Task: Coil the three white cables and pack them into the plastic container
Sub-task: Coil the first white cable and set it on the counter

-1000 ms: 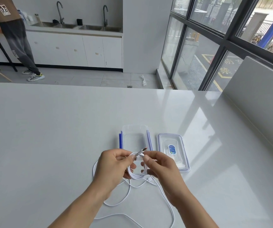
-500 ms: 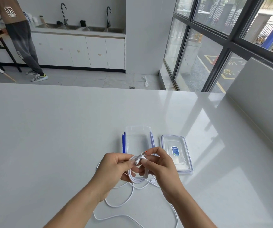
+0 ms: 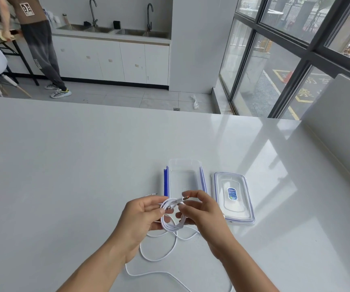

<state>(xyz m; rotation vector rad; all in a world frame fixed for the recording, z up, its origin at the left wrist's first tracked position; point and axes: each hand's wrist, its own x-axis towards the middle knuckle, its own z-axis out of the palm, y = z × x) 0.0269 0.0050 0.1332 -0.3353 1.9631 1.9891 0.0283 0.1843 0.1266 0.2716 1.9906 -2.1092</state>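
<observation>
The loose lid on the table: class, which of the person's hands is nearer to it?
Right. The right hand sits just beside the lid's near left edge, while the left hand is farther left, beyond the coiled cable both hold.

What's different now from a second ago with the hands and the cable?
Little has changed. Both the left hand and right hand keep their hold on the coiled cable; the right hand's fingers have closed in around the plug end, tucking it toward the coil. The container, its lid and the loose cables on the table lie as before. Nothing is packed yet.
</observation>
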